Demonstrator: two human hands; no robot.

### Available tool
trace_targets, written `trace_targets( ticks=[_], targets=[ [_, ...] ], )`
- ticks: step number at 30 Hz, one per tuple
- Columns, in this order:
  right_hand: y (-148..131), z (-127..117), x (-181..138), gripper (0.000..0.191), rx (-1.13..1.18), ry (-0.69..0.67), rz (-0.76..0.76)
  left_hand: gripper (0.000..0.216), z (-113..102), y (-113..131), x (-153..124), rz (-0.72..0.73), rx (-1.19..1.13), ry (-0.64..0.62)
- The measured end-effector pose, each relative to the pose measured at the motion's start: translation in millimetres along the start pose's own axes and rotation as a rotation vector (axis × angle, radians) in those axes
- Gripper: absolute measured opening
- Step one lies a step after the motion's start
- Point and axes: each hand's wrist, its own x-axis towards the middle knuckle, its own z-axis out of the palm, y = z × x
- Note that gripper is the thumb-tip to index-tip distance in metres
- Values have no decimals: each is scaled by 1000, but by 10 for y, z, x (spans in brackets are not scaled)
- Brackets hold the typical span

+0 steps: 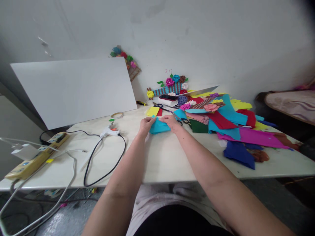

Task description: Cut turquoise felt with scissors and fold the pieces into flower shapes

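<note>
A small blue felt piece (158, 127) lies on the white table (162, 160) straight ahead of me. My left hand (146, 125) grips its left edge with curled fingers. My right hand (170, 122) pinches its top right edge. Both forearms reach out over the table's front edge. Behind the hands lie a yellow felt piece (153, 111) and scissors (182, 121).
A heap of coloured felt sheets (233, 126) covers the right of the table. A glue gun (109, 131) with a black cable, a yellow power strip (36, 155) and a tape roll (117, 115) lie left. A white board (73, 90) leans on the wall beside felt-flower crafts (172, 86).
</note>
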Motion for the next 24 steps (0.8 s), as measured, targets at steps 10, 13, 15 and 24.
trace_targets(
  ticks=[10,13,15,24],
  targets=[
    [-58,-3,-39,24,-44,-28,-30,41,-19,14,-11,19,21,-68],
    [-101,4,-66,25,-55,-44,-35,40,-11,14,-8,50,7,-74],
    [-113,7,-71,27,-59,-43,-38,38,-6,4,1,78,-2,-69],
    [-80,-2,-48,31,-57,-49,-38,38,18,23,-12,55,-6,-50]
  ],
)
